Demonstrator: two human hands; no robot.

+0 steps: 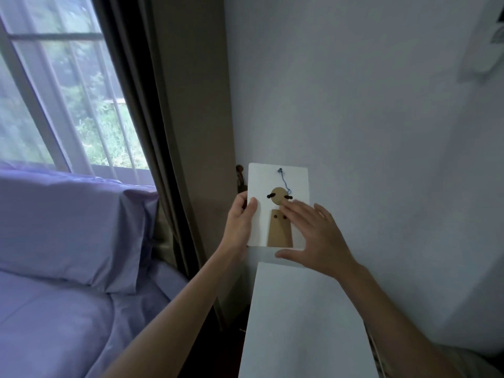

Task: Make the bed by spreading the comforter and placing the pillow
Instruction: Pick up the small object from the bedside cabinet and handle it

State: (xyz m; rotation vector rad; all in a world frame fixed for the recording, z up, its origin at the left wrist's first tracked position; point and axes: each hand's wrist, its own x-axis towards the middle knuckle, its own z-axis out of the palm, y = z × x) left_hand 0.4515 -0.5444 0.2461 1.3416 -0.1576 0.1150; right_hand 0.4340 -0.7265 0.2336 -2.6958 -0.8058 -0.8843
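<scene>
A lavender pillow [65, 230] leans upright at the head of the bed under the window. Lavender bedding [54, 323] lies smooth over the mattress at lower left. Away from the bed, at the wall, a white card [297, 181] with a brown cardboard figure and a blue thread stands on a white surface. My left hand [240, 225] grips the card's left edge. My right hand [316, 236] rests with spread fingers on the card's front, thumb under its lower edge.
A white shelf or cabinet top [302, 323] runs along the wall below the card. A dark olive curtain [169, 132] hangs between bed and wall. A barred window [62, 91] sits behind the pillow. Something pale hangs on the wall at upper right [485, 39].
</scene>
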